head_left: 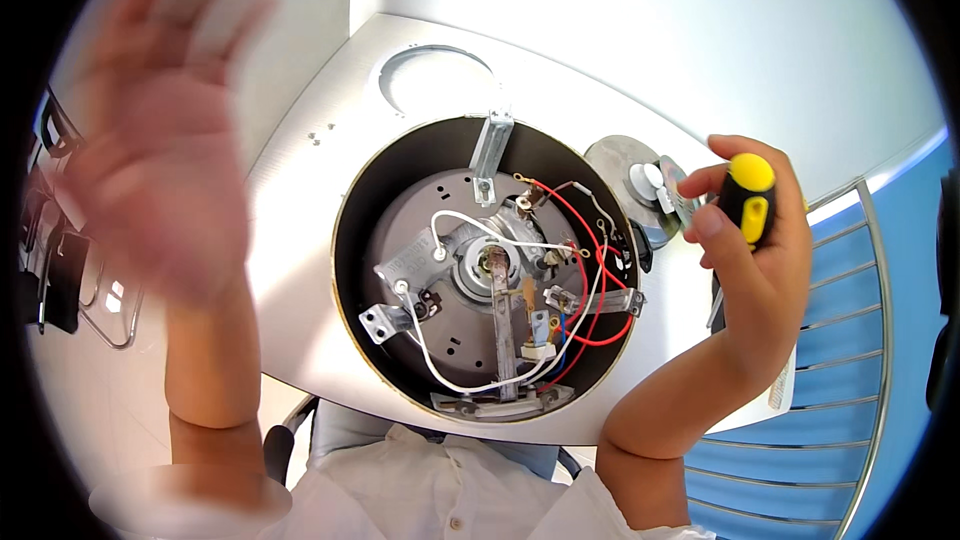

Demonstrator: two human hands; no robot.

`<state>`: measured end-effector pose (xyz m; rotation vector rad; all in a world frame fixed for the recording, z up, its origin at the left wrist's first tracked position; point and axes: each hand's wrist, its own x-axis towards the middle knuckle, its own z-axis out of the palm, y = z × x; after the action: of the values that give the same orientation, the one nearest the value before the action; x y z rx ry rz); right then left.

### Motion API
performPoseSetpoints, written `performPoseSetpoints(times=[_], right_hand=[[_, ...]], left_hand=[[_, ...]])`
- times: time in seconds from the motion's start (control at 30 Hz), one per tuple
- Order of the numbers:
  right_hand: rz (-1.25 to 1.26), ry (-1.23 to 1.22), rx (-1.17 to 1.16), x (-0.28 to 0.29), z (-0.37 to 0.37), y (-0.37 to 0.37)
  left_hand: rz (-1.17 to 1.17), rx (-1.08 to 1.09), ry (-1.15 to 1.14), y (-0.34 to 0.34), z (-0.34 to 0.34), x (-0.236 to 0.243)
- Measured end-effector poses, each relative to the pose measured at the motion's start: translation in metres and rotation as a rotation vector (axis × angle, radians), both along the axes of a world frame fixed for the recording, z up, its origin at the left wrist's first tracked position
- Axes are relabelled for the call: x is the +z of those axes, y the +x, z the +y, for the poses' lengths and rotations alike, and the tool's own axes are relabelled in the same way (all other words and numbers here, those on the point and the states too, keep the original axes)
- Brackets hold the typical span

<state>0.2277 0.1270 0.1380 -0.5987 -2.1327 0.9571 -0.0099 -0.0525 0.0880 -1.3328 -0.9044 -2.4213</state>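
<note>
Yellow-and-black, the tool handle [752,205] sits in the right hand [780,245], fingers half-curled round it, right of the open housing [358,210]; its butt tips upward, its other end hidden; that hand is nearer the housing; left of it the left hand [165,170] spreads open, blurred, seemingly empty; red wires [568,202] crowd the housing's right half.

White table [290,190]. Open dark pot [362,225] stands on it. Pale ring [379,76] lies beyond pot. Small metal bits [316,138], too tiny to identify, beyond-left of pot. Gray disc [608,154] beside pot, far right side.
</note>
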Motion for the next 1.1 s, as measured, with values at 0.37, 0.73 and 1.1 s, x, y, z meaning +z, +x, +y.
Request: performPoseSetpoints(times=[0.37, 0.73, 1.1], right_hand=[[-0.285, 0.106, 0.100, -0.024, 0.020, -0.027], [-0.269, 0.082, 0.080, -0.033, 0.012, -0.038], [-0.266, 0.070, 0.044, -0.027, 0.003, -0.039]], left_hand=[[-0.069, -0.526, -0.737, 0.005, 0.031, -0.091], [-0.299, -0.683, -0.520, 0.030, 0.025, -0.099], [-0.334, -0.599, -0.452, 0.039, 0.023, -0.091]])
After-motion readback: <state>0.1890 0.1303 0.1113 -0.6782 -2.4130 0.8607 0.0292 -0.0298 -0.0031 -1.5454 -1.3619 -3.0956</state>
